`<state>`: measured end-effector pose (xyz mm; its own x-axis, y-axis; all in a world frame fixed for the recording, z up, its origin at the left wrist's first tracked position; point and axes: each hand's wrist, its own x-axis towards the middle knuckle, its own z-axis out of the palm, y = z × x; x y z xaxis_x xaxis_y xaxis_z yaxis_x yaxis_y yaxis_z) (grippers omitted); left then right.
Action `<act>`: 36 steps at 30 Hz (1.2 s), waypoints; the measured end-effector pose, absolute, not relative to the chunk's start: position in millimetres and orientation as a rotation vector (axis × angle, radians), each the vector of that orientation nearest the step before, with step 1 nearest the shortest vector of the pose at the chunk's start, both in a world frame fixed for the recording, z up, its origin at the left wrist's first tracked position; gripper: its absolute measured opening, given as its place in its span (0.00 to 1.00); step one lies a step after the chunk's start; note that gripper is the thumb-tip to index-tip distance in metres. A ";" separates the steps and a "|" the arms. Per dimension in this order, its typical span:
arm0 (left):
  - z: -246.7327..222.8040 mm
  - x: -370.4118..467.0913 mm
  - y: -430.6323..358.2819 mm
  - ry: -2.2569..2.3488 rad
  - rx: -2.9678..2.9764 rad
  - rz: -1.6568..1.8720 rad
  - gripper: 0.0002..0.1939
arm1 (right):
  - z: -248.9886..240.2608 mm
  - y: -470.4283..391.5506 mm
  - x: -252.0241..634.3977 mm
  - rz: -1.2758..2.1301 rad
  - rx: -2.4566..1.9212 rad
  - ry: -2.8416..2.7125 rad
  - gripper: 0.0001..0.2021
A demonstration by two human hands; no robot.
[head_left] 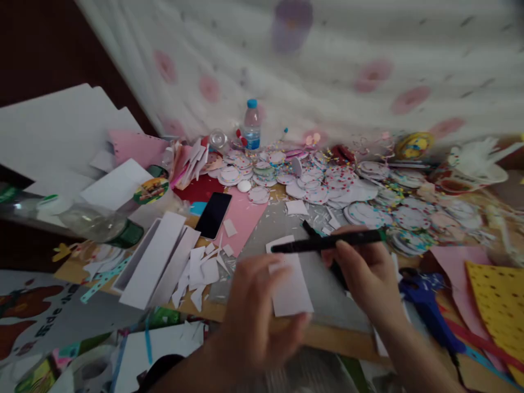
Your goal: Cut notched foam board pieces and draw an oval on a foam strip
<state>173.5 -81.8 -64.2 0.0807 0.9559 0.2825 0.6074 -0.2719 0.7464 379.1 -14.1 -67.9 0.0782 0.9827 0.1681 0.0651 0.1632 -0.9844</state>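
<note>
My right hand (362, 270) grips a black marker pen (305, 245) with a green end, holding it nearly level above the desk. Below the pen lies a small white paper card (292, 292) on a grey mat (256, 240). My left hand (260, 311), slightly blurred, hovers at the card's left and near side with thumb and fingers apart and nothing in them. I cannot tell whether it touches the card. Partly hidden behind my right hand, a second dark, slim object (311, 229) rests on the mat.
Many round paper discs with coloured dots (313, 185) cover the back. To the left are a phone (214, 214), paper scraps (200, 267), a white box (153, 262) and a lying bottle (104, 226). A water bottle (252, 125) stands behind; a blue glue gun (429, 305) lies right.
</note>
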 end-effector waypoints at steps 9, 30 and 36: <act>-70.6 163.7 -52.9 1.103 2.234 0.801 0.08 | -93.2 -60.9 367.3 1.589 -0.896 -1.196 0.11; -68.3 165.3 -46.7 1.028 2.133 0.807 0.08 | -95.9 -60.7 361.0 1.854 -0.818 -1.116 0.09; -72.3 167.3 -43.2 0.955 2.294 0.473 0.13 | -81.0 -58.1 352.4 1.803 -0.930 -1.179 0.09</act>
